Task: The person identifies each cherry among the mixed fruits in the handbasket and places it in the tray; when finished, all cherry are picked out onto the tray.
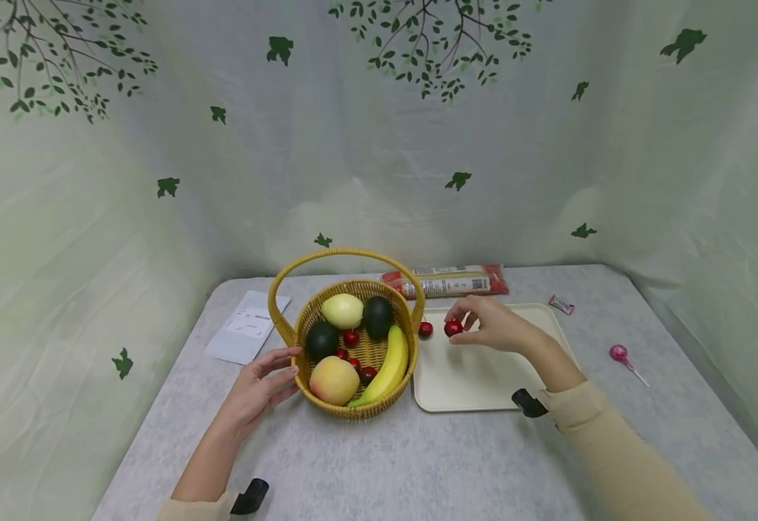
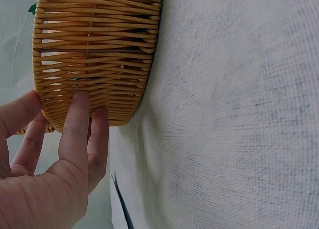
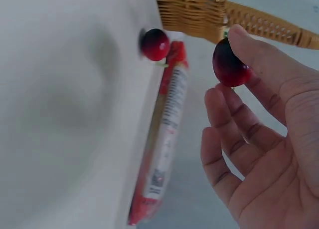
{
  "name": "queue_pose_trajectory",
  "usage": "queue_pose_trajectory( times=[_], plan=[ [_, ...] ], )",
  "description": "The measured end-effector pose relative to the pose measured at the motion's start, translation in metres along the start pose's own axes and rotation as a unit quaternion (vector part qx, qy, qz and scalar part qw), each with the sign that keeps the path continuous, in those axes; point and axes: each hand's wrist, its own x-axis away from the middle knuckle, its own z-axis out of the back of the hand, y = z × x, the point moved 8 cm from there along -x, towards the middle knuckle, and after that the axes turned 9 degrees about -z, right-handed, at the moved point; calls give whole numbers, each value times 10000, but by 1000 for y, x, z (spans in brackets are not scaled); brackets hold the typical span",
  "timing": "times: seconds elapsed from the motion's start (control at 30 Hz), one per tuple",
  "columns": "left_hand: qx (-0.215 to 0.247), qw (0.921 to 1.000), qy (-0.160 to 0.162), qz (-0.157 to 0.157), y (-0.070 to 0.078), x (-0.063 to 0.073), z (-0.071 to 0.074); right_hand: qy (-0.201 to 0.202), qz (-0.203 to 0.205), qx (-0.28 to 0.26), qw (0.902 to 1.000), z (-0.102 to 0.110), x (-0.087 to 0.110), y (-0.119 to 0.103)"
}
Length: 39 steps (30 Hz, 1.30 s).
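Pinching a cherry point(image 1: 453, 328) above the tray point(image 1: 476, 380) near its far left corner, the right hand point(image 1: 492, 323) is holding something probably light, firm and slippery, best gripped round its sides, while the left hand point(image 1: 263, 387), loosely extended, is touching the basket point(image 1: 352, 412).

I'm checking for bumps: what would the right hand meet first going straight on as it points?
Probably the round golden woven basket. The loose, round red cherry on the rectangular cream tray lies close to that line but looks lower; depth is unclear.
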Motion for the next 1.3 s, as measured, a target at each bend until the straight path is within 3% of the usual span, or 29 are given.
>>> queue_pose_trajectory(
  times=[0.57,1.3],
  plan=[
    [87,9998,-115,-119,-1,-1,-3,88,-333,-148,9993,-25,-46,47],
    [145,9998,-59,-74,-1,0,0,-55,-546,-244,9982,-36,-62,51]
  ],
)
